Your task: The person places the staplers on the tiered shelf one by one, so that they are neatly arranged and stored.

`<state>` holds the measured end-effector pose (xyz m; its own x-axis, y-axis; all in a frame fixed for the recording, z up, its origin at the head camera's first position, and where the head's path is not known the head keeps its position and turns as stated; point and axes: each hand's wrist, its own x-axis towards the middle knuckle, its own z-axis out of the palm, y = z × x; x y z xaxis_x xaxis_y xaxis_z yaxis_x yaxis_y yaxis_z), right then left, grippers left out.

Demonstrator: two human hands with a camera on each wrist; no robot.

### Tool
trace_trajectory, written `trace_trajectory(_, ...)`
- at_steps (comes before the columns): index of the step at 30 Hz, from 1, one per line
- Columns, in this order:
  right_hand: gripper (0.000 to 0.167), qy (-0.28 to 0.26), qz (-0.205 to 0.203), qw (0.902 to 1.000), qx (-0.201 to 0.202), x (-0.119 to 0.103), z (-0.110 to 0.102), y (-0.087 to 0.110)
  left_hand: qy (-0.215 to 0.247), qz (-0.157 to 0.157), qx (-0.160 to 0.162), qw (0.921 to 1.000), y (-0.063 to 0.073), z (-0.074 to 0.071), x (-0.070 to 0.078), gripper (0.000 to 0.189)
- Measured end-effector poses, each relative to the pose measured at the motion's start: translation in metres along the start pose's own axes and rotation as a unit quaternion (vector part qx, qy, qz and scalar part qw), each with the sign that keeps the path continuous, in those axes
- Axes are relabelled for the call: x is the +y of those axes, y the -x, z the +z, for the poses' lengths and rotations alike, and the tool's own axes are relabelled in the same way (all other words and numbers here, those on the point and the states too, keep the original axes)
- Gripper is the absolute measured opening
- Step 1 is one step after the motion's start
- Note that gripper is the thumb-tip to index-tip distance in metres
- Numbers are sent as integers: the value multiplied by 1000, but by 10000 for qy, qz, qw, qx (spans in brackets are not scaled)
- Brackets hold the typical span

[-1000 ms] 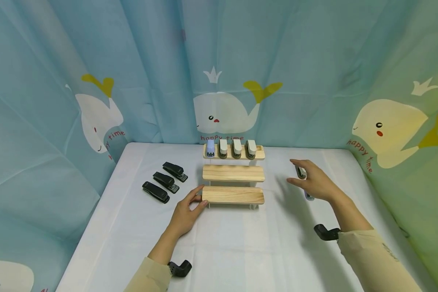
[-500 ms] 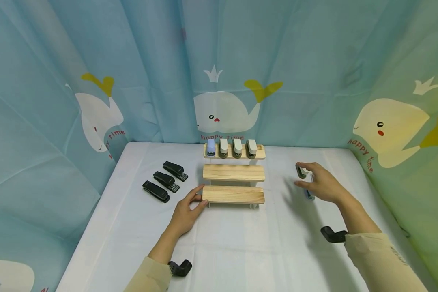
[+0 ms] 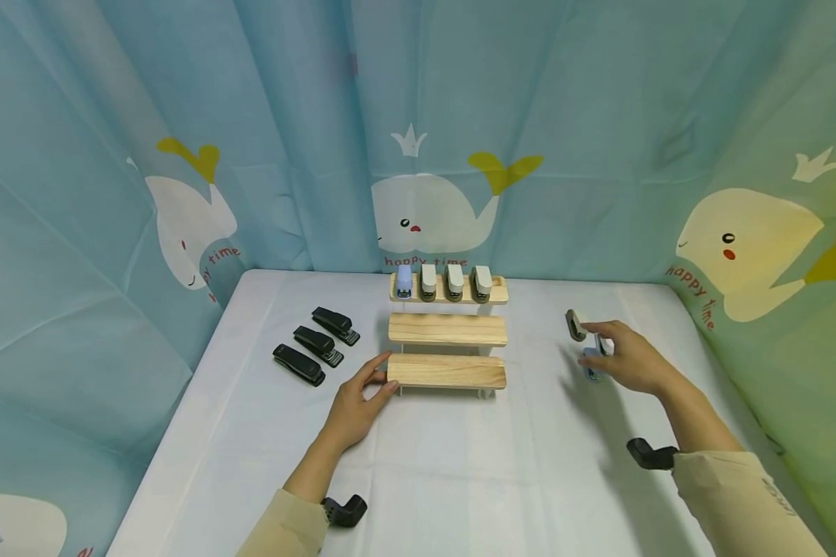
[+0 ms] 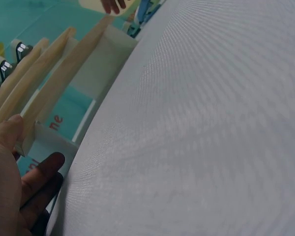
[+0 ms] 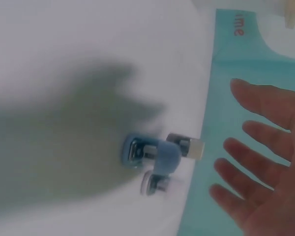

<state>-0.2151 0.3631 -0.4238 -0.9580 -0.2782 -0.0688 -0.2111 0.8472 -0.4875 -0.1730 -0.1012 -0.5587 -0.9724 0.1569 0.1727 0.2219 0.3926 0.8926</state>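
My left hand [image 3: 354,402] holds the left end of a three-tier wooden display stand [image 3: 446,373]; in the left wrist view the thumb lies against the board's end, fingers below it. Fingers spread, my right hand [image 3: 632,360] hovers above a small group of mini staplers at the right. A blue mini stapler [image 5: 155,155] stands between a pale one [image 5: 192,147] and another light one [image 5: 157,183]. One pale mini stapler [image 3: 575,325] shows just left of the right fingertips; the hand partly covers the others. No stapler is in its grip.
On the stand's top tier stand a blue mini stapler [image 3: 404,282] and three off-white mini staplers [image 3: 454,283]. Three black staplers [image 3: 316,346] lie left of the stand on the white-covered table [image 3: 418,480]. A blue whale-print curtain [image 3: 292,170] encloses the back and sides.
My right hand has moved right and slightly toward me, from beside the pale mini stapler to over the blue one. The left hand keeps its place on the stand.
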Motion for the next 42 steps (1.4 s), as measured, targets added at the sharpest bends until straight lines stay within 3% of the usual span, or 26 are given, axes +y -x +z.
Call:
trace_trajectory(29,65,343,-45,9991,-247,25,6,4,-69,123,28,9999,0,1,-2,59)
trace_trajectory(42,60,300,120,9984,-473,38,11,-2,-64,-27,-17,10000,0,1,0,60)
